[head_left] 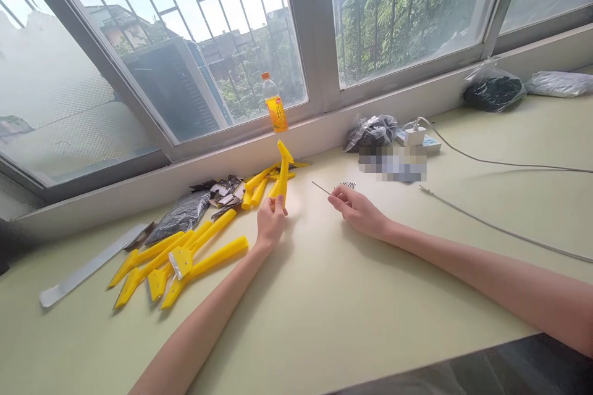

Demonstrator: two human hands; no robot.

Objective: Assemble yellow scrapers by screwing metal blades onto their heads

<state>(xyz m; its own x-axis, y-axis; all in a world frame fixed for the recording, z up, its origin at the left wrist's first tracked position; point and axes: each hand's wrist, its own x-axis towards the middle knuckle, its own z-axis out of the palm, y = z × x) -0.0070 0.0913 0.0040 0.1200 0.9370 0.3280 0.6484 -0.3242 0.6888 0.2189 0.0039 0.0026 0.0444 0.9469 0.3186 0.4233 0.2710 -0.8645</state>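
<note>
My left hand (271, 221) is closed round the handle of a yellow scraper (283, 173), which stands upright with its head at the top. Between the fingertips of my right hand (356, 211) is a thin metal rod (320, 187), its free end pointing left toward the scraper; its tip is too small to make out. Just behind the right hand lies a small heap of metal screws or nuts (347, 185), partly hidden. Several more yellow scrapers (183, 262) lie in a pile left of my left hand, and others (254, 194) rest behind it.
Dark blade-like pieces (227, 191) and a grey plastic bag (180, 219) lie near the sill. A white strip (92, 265) is at far left. An orange drink bottle (276, 105) stands by the window. Bags (370, 133), a charger (414, 136) and a cable (500, 231) sit right.
</note>
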